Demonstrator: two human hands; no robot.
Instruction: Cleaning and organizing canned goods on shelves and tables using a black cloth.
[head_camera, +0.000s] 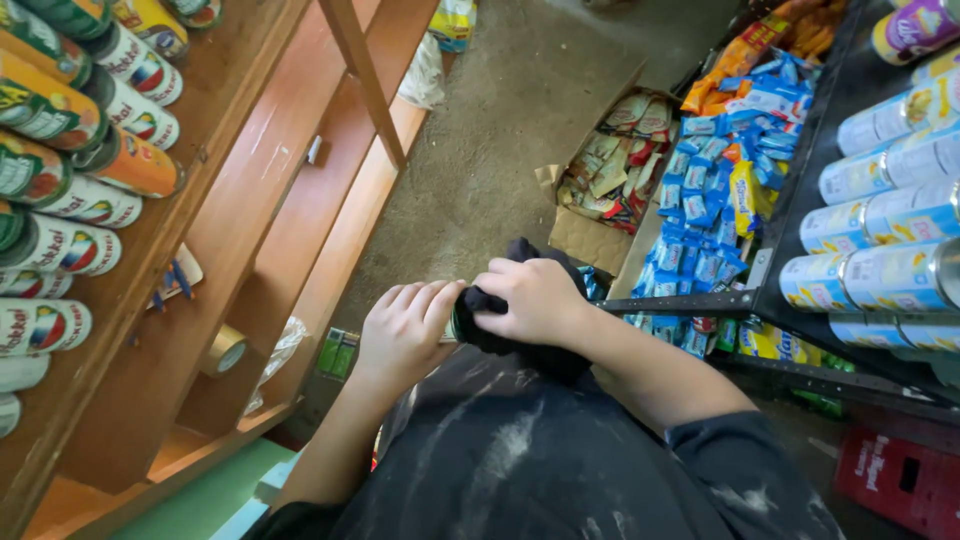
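Note:
My left hand wraps around a can, of which only a sliver shows between my hands. My right hand presses a black cloth against that can, fingers bunched into the fabric. Both hands meet in front of my dark, dust-streaked shirt. Most of the can is hidden by the cloth and my fingers.
A wooden shelf on the left carries rows of lying cans, with a tape roll on a lower board. A black metal rack on the right holds blue-labelled cans. Boxes of snack packets sit on the floor.

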